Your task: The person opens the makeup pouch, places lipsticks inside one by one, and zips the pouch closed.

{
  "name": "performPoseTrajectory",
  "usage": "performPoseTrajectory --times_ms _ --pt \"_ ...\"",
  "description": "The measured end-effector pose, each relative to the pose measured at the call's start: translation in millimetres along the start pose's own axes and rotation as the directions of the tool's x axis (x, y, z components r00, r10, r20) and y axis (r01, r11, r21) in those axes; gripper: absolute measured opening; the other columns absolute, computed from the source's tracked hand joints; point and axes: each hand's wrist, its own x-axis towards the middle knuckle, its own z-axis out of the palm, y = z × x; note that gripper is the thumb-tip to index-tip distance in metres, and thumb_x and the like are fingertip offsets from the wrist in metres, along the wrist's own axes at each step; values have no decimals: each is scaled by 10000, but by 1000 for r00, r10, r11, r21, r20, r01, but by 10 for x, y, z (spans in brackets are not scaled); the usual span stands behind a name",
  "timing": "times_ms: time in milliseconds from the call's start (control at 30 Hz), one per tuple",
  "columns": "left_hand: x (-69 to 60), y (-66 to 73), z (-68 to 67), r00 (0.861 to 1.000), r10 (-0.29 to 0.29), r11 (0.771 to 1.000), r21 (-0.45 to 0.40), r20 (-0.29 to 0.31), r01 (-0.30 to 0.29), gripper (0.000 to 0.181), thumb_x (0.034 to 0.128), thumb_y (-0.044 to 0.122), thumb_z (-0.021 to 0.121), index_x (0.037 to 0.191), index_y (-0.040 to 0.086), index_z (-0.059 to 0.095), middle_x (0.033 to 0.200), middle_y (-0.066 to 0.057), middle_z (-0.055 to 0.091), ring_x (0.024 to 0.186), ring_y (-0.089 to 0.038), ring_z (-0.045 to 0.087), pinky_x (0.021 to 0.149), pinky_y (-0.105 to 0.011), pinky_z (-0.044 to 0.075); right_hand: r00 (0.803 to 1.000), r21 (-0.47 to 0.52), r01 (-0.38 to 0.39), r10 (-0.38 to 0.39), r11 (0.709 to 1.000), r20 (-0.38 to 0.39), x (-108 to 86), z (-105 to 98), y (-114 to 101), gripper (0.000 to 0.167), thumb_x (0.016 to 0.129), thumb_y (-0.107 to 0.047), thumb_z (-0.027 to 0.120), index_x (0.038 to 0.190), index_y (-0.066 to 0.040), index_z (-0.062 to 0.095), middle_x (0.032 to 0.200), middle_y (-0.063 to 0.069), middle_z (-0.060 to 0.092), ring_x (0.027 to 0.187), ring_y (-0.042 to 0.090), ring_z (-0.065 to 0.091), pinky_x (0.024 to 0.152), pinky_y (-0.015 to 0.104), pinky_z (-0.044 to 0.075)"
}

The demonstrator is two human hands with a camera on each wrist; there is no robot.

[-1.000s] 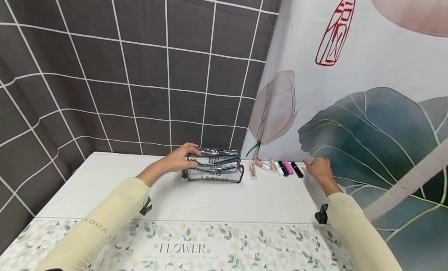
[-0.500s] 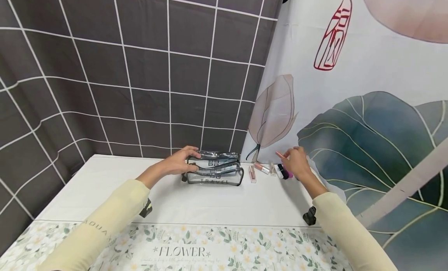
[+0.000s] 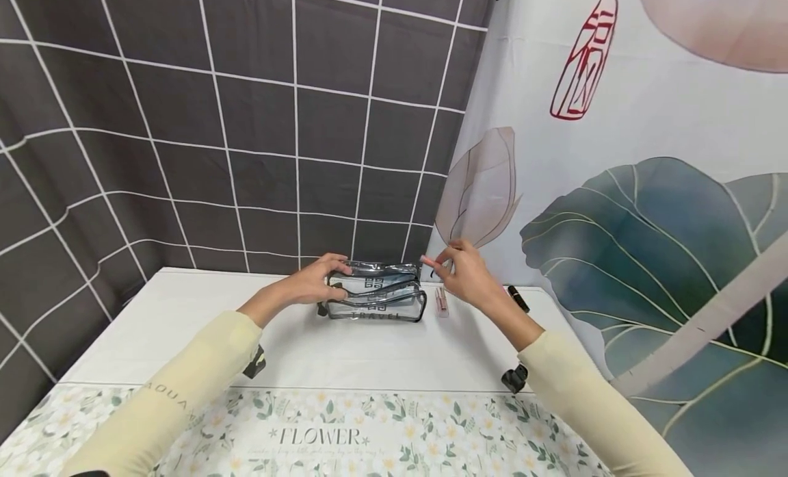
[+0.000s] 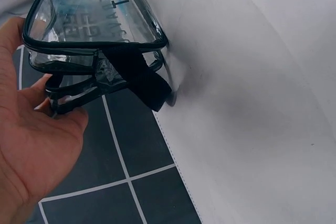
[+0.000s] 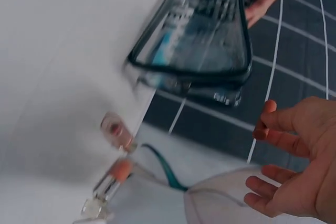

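Note:
A clear zip pouch (image 3: 377,315) with black piping and "TRAVEL" lettering stands at the back of the white table. My left hand (image 3: 312,283) grips its upper edge at the left end, thumb and fingers spread along the opening; the left wrist view shows this hand (image 4: 39,153) at the pouch's end. Just right of the pouch, my right hand (image 3: 469,277) pinches a small pinkish-orange tube (image 5: 264,120), apparently a lip product, between thumb and forefinger. Its other fingers are loosely bent. A pink lip gloss tube (image 3: 442,303) lies beside the pouch, below the right hand.
A black lipstick tube (image 3: 518,299) lies near the table's right end. Other small cosmetic tubes (image 5: 112,178) sit in a row, hidden behind the right hand in the head view. A dark gridded cloth (image 3: 258,121) hangs behind; a floral mat (image 3: 332,422) covers the front.
My right hand has taken the pinkish tube from the table's right end and carried it left, over the row of cosmetics, to the pouch. The left hand keeps its place on the pouch.

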Motion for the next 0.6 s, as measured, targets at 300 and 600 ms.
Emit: performPoseTrajectory --times_ms 300,600 --pt "17 11 -15 1000 -1 1000 3 0 1 669 918 231 758 1497 -78 625 1795 -302 322 1670 -575 319 1367 -701 310 997 -25 63 -62 998 39 42 147 -282 215 1114 -239 724 1196 -82 846 1682 306 514 1564 544 516 1199 756 499" --pt "25 17 -9 1000 2 1000 13 -2 -2 696 888 243 773 1487 -84 635 1781 -307 345 1661 -573 341 1369 -692 314 993 -18 74 -72 997 93 85 275 -385 220 1106 -220 728 1233 -88 849 1695 311 501 1578 530 500 1275 715 442"
